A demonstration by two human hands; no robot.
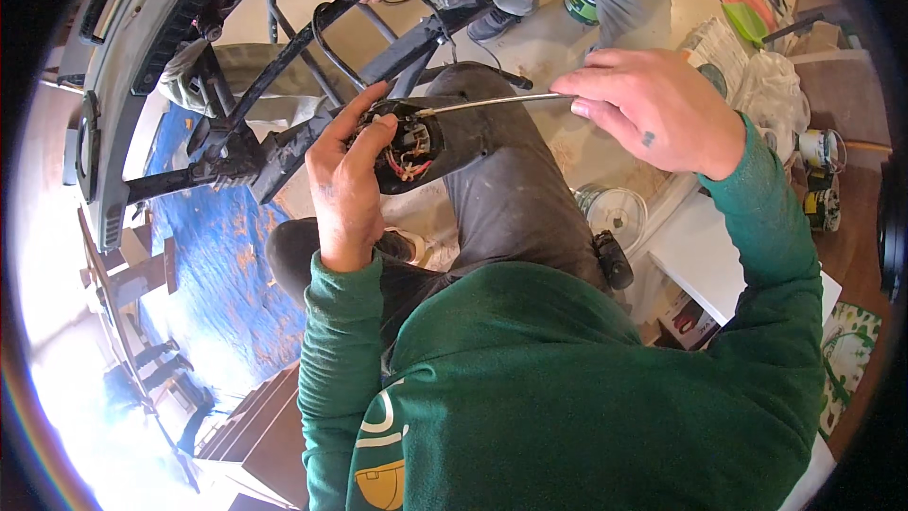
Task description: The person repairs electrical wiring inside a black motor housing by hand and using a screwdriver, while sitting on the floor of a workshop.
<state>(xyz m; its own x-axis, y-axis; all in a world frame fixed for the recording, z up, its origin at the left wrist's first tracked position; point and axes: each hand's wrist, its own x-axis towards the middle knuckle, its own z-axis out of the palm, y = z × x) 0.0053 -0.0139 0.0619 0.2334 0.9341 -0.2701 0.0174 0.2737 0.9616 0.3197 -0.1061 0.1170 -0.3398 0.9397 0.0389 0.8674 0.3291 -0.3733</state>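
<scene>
Showing red wires (409, 169), the black housing (410, 144) is gripped by left hand (345, 170); right hand (662, 112) pinches silver rod (501, 102).

A dark green top (530, 369) with long sleeves (342, 341), white letters (383, 419) and a yellow hard-hat picture (380, 486) down the front, dark grey pants (511, 218), a small square mark (648, 139) on the right hand (654, 104)

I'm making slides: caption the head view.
Left hand holds an open black housing with red wires; right hand, a thin silver metal rod.
</scene>
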